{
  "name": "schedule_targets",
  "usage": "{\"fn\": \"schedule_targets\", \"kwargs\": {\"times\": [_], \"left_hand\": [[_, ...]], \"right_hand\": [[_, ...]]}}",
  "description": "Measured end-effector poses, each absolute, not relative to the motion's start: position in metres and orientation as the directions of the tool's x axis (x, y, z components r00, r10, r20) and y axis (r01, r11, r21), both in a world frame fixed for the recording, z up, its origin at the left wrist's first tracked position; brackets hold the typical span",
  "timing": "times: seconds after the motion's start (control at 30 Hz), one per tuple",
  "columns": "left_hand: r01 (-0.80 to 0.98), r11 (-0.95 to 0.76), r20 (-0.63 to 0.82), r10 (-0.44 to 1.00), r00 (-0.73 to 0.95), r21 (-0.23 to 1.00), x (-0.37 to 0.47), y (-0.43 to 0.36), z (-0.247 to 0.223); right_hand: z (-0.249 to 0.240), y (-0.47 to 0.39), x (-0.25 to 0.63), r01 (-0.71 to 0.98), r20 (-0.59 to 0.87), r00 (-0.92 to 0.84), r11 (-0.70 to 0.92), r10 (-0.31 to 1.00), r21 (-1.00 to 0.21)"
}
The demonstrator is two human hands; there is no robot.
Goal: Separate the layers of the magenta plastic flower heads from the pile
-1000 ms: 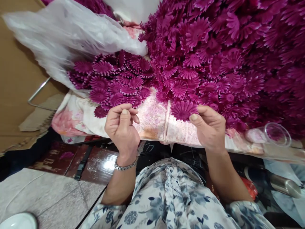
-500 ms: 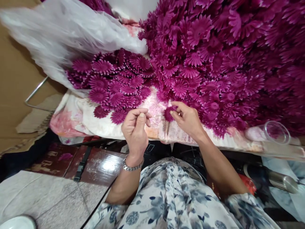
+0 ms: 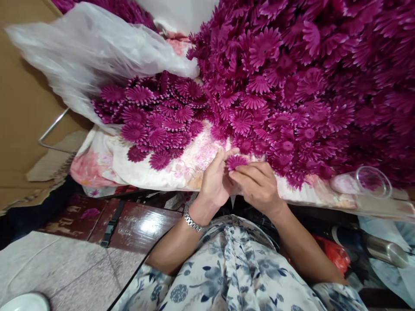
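Observation:
A magenta artificial flower head (image 3: 236,163) is pinched in the fingers of my right hand (image 3: 261,185), just above the near edge of the cloth. My left hand (image 3: 215,179), with a metal watch on its wrist, is curled close against the flower's left side. Its thumb and index finger show, while the other fingers are partly hidden; anything between them cannot be made out. Beyond my hands lies a large heap of the same magenta flowers (image 3: 285,90). A smaller group of stacked flower heads (image 3: 155,123) rests on the cloth to the left.
A stained floral cloth (image 3: 110,151) covers the work surface. Clear plastic sheeting (image 3: 106,47) lies over the back left, beside a cardboard box (image 3: 19,116). A clear plastic cup (image 3: 372,182) lies on its side at the right edge. Below it is a metal flask (image 3: 385,250).
My left hand has moved right to meet my right hand. The dark magenta flower near my right fingertips is now lifted and turned face up between both hands.

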State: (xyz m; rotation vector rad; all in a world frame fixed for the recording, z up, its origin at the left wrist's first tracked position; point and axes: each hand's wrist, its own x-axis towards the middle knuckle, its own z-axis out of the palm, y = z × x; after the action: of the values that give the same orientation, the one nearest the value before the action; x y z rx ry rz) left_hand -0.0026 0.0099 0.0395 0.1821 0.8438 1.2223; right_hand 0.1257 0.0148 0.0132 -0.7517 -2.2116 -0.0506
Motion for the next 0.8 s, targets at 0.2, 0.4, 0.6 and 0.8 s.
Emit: {"fn": "schedule_targets", "kwargs": {"times": [0.2,0.4,0.6,0.8], "left_hand": [[-0.673,0.244,-0.409,0.907,-0.095,0.699,0.013,0.024,0.032],[-0.644,0.066,-0.258,0.944,-0.208,0.762,0.018,0.030,0.028],[-0.640,0.115,-0.278,0.947,-0.160,0.760,0.019,0.037,0.031],[-0.669,-0.036,-0.164,0.958,-0.233,0.743,0.039,0.035,0.027]], "right_hand": [[0.022,0.003,0.137,0.398,0.675,-0.503,0.838,0.540,-0.373],[0.023,0.000,0.155,0.466,0.676,-0.398,0.772,0.620,-0.433],[0.037,0.012,0.153,0.518,0.655,-0.289,0.690,0.698,-0.506],[0.049,0.059,0.117,0.500,0.546,-0.168,0.548,0.821,-0.671]]}}
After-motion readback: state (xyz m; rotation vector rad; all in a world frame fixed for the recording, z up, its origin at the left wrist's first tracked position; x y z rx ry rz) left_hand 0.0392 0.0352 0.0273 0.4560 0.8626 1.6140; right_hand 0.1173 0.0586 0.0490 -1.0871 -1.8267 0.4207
